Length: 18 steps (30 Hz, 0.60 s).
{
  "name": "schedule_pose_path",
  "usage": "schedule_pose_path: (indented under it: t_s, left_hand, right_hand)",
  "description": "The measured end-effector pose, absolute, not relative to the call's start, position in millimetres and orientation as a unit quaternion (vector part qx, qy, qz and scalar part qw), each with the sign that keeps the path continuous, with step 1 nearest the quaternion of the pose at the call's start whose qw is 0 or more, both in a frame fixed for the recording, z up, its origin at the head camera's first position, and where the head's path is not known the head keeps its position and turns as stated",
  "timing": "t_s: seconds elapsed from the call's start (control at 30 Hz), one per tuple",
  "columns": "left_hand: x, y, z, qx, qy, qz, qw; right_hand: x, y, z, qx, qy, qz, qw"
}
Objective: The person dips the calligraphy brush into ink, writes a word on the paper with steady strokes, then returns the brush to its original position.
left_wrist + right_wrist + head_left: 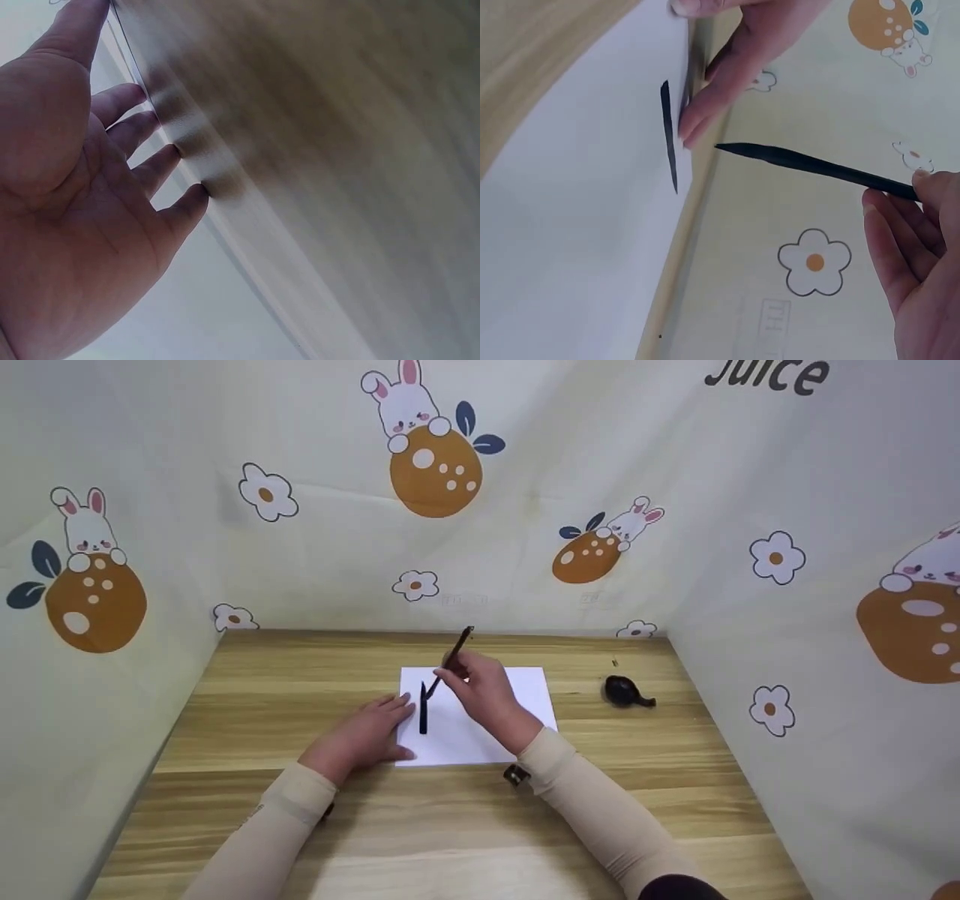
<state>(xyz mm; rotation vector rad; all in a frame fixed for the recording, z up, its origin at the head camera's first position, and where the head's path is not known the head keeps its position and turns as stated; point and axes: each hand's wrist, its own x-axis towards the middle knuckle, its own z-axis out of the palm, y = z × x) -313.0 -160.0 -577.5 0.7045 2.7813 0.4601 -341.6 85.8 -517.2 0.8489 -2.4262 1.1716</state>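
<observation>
A sheet of white paper (480, 746) lies on the wooden table, with one thick black stroke (423, 716) running up and down near its left side. My right hand (486, 690) pinches a slim black brush (802, 161) between thumb and fingers. Its pointed tip is off the paper in the right wrist view, and in the head view it overlaps the upper part of the stroke. My left hand (367, 735) rests with spread fingers on the paper's left edge. In the left wrist view, the fingertips (196, 196) press down along that edge.
On the table to the right sits a small black rounded thing (621, 691) with a narrow neck. A tiny scrap (615, 662) lies behind it. Pale cloth walls (330, 562) printed with rabbits and flowers close in the table's back and sides.
</observation>
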Motion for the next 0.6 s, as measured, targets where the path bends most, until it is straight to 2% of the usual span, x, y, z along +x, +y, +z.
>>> schedule_pose_path:
  t_s: [0.27,0.6]
  left_hand:
    - [-312,-159,-577,0.232,0.952,0.152,0.127]
    - [-313,-160,-579,0.235,0.953,0.152,0.120]
  right_hand:
    - [-361,83,-530,0.275,-0.851,0.409,0.181]
    - [-376,77,-541,0.252,-0.857,0.419,0.162]
